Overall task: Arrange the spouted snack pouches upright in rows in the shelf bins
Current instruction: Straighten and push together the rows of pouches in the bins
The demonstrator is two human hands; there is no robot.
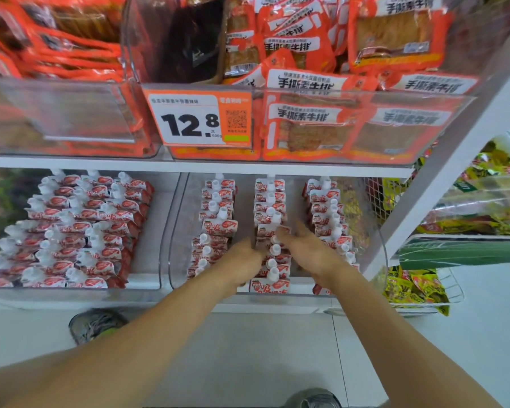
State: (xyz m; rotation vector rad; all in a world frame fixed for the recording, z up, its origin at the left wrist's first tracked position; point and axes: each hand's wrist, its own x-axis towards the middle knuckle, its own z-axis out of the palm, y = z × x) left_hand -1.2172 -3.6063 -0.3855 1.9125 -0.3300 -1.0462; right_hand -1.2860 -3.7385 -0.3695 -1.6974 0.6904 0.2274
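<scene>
Pouches [71, 231] with white spouts filled the left bin [147, 290] on the lower shelf, packed in several crowded, leaning rows. Beside it, the right bin [377, 231] (clear plastic, like its neighbour) held three tidier rows standing upright: a left row [215, 213], a middle row [270, 198] and a right row [326, 207]. Both hands had reached into this bin at the middle row. The left hand [242, 260] pressed against the row's left side; its fingers were hidden behind the packs, so whether its grip was clenched I cannot tell. The right hand [309, 245] lay on the row's right side, fingers extended onto a pouch top, its grip released. Above, a price tag [200, 119] read 12.8.
</scene>
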